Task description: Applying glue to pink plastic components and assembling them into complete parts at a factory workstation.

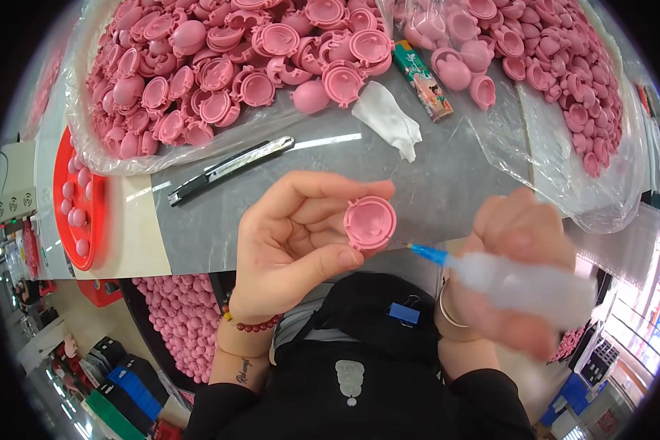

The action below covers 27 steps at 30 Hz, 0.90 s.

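Observation:
My left hand (293,238) holds a small round pink plastic shell (369,222) between thumb and fingertips, its hollow side facing me. My right hand (517,268) grips a translucent squeeze bottle (528,284) with a blue needle tip (427,253). The tip points left, ending just beside the shell's lower right edge. The right hand and bottle are blurred. A bead bracelet sits on my left wrist, a thin bangle on my right.
Two heaps of pink shells on clear plastic sheets lie at the back left (220,73) and back right (565,66). A utility knife (227,170), a crumpled white tissue (389,117) and a lighter (422,79) lie on the grey table. A red tray (77,198) stands at left.

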### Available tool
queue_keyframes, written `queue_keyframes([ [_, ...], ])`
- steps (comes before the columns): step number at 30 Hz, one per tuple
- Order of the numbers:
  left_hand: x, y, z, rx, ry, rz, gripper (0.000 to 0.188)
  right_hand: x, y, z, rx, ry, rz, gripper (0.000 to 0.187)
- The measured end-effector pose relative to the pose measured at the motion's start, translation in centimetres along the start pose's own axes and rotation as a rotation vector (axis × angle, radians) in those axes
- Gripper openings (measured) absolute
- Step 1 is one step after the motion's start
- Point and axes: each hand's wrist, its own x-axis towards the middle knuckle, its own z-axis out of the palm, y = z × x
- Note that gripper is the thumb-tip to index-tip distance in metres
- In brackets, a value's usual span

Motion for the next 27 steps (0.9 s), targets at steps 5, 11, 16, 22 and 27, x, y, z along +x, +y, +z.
queue_keyframes([
  [5,-0.4,0.0,-0.5,0.03,-0.034,0.028,0.044,-0.3,-1.2,1.1,-0.16,-0.064,0.078,0.075],
  [11,0.0,0.7,1.2,-0.019,0.184,-0.108,0.052,-0.3,-1.6,1.3,-0.228,-0.097,0.138,0.075],
  [16,-0.2,1.0,1.4,-0.007,0.211,-0.115,0.052,-0.1,-1.9,1.5,-0.22,-0.098,0.156,0.075],
  [22,-0.2,0.8,1.2,-0.003,0.214,-0.123,0.053,-0.6,-1.6,1.8,-0.218,-0.082,0.146,0.075],
  [27,-0.1,0.7,1.2,0.013,0.167,-0.099,0.053,-0.4,-1.8,1.4,-0.215,0.0,0.114,0.075],
])
